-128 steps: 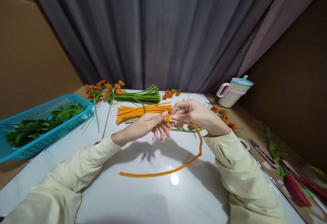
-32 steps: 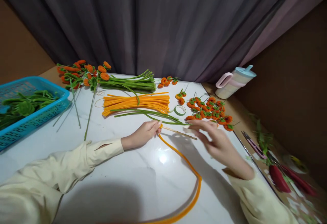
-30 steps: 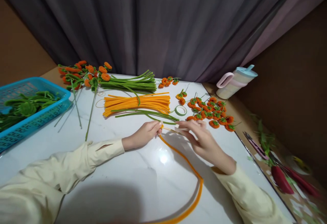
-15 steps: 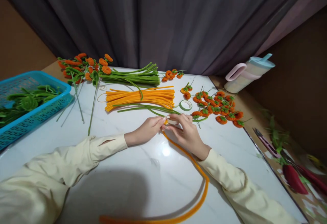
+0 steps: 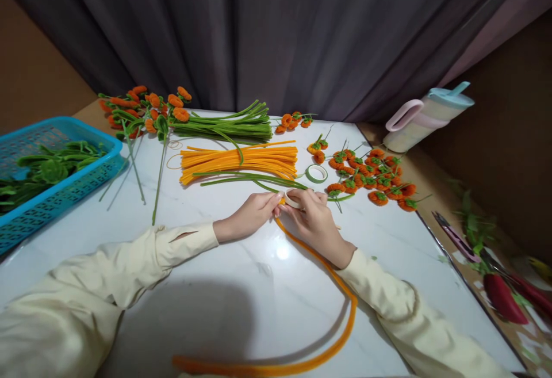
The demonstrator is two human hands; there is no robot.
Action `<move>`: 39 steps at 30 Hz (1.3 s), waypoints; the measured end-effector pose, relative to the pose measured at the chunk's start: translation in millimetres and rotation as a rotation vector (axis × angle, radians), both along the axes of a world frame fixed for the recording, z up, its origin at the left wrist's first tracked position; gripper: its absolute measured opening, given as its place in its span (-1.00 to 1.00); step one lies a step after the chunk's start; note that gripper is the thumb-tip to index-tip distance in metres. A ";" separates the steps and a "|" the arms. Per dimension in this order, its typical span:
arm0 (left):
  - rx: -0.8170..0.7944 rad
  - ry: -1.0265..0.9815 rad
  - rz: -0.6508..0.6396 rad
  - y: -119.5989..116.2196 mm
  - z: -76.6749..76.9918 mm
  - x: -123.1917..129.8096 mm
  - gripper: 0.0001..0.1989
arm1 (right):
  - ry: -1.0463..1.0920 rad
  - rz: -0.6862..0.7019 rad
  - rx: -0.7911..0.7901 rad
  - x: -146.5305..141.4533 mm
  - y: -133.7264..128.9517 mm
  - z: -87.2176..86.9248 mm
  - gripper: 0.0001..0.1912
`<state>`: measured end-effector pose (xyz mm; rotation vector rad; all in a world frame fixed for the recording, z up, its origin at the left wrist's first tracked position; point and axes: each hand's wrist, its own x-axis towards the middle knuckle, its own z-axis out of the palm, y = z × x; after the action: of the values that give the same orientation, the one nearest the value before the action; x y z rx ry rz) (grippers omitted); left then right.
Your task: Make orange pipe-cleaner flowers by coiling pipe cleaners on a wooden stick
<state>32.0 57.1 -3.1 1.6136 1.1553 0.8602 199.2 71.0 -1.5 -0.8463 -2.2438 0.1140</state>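
A long orange pipe cleaner (image 5: 353,315) runs from my fingertips, past my right wrist, and curves back along the near side of the white table. My left hand (image 5: 248,217) is closed in a pinch on its far end, where a small orange bit shows between thumb and finger. Close against it, my right hand (image 5: 314,220) has its fingers curled and closed at the same end; its grip is partly hidden. Just beyond the hands lie loose green pipe cleaners (image 5: 259,179) and a bundle of yellow-orange pipe cleaners (image 5: 237,162).
Green pipe cleaners (image 5: 233,125) are bundled at the back. A blue basket (image 5: 92,174) with green leaf pieces stands left. Orange pumpkin-like pieces (image 5: 375,174) and green tape (image 5: 316,173) lie right. A tumbler (image 5: 425,119) and pliers (image 5: 502,297) are off the table's right edge.
The view has shifted slightly. My fingers have moved a little at the pipe cleaner's end, with the right fingers drawn slightly apart; both hands stay in nearly the same place.
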 end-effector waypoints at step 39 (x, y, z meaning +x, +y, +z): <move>-0.077 -0.078 0.021 0.7 -6.1 0.7 -0.62 | 0.192 0.067 -0.169 2.0 -3.0 -2.2 -0.88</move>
<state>32.8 57.9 -9.2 1.4948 1.1395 0.8740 201.2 68.0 -3.7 -0.8116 -2.1027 0.4045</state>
